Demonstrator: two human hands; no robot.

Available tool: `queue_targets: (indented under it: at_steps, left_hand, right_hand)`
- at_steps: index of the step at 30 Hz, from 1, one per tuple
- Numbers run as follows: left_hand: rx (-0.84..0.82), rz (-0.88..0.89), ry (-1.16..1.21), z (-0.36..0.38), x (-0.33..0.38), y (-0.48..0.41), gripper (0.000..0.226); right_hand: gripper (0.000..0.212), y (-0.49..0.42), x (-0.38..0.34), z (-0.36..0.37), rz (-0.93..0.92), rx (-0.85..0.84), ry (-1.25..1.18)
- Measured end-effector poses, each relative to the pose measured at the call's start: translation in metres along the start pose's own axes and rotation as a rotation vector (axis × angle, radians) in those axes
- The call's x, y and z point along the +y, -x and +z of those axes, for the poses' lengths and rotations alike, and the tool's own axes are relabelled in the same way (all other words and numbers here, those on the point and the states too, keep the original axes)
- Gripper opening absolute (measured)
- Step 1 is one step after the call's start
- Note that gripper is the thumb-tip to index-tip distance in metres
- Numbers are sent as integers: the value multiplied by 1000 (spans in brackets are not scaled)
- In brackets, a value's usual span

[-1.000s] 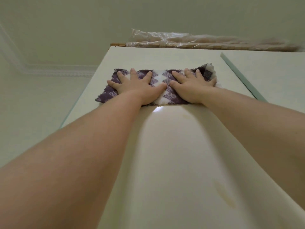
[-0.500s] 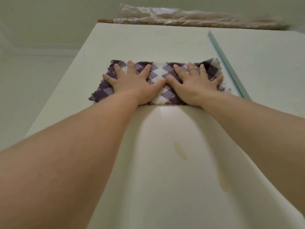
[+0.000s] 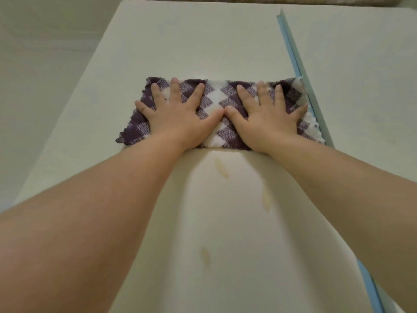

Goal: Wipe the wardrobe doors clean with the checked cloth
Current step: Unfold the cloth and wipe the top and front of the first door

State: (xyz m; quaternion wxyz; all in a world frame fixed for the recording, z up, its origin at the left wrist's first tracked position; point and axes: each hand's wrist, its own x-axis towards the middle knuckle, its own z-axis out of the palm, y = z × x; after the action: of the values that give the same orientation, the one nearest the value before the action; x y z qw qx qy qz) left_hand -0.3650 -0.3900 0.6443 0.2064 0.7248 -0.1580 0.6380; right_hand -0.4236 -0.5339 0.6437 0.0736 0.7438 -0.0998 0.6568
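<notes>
Checked cloth [image 3: 220, 99], purple and white with frayed ends, lies spread flat on the pale wardrobe door [image 3: 191, 46]. Its right end touches the blue edge strip [image 3: 293, 53]. My left hand [image 3: 174, 116] and right hand [image 3: 268, 118] press on it side by side, fingers straight and splayed, thumbs nearly meeting, gripping nothing. Just below the cloth, yellowish streaks [image 3: 222, 169] mark the door. Right of the strip is the second door [image 3: 361, 75].

The cloth [image 3: 220, 100] is lying flat on the wardrobe door [image 3: 191, 48], its right end reaching the door edge [image 3: 292, 53]. The left hand [image 3: 178, 118] and right hand [image 3: 268, 119] are resting side by side on it.
</notes>
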Motion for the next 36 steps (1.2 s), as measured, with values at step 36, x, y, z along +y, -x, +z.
queue_targets:
  at_steps: [36]
  left_hand:
    - [-98,-23,8,16,-2,149,83]
  right_hand:
    - [71,150,10,20,-6,-46,7]
